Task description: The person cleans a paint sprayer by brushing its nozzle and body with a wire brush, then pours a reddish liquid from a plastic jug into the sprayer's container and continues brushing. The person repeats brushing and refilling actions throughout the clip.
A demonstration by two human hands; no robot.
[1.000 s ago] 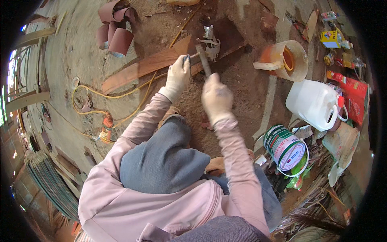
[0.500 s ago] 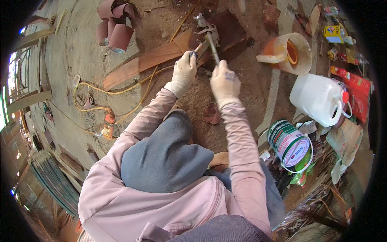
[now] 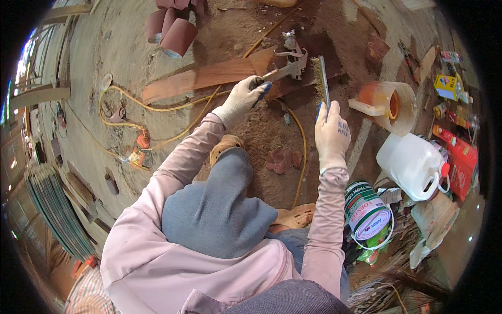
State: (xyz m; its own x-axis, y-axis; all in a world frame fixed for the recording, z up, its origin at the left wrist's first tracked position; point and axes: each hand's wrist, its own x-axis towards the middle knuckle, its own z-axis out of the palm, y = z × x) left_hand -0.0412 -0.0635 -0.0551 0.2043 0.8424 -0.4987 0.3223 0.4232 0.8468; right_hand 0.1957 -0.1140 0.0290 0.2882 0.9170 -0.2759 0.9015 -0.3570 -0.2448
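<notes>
Wire brush (image 3: 323, 78) swung rightward, clear of metal piece (image 3: 285, 71); right hand (image 3: 332, 136) wrapped round brush, left hand (image 3: 243, 102) clasping metal piece. Steady left grip favours even strokes.

Brush (image 3: 323, 81) between board (image 3: 201, 79), pitcher (image 3: 380, 94); jug (image 3: 402, 159) beside bucket (image 3: 366, 208).

Printed lettering shows on the green-and-white bucket (image 3: 366, 209), the small yellow box (image 3: 445, 86) and, in blue, the glove (image 3: 342, 129) on the right hand (image 3: 331, 138).

Dusty grey-brown floor (image 3: 117, 63). On it: long reddish wooden board (image 3: 204, 81), thin yellow cable (image 3: 305, 152), brown cylindrical rolls (image 3: 180, 37), white red-capped plastic jug (image 3: 405, 163).
</notes>
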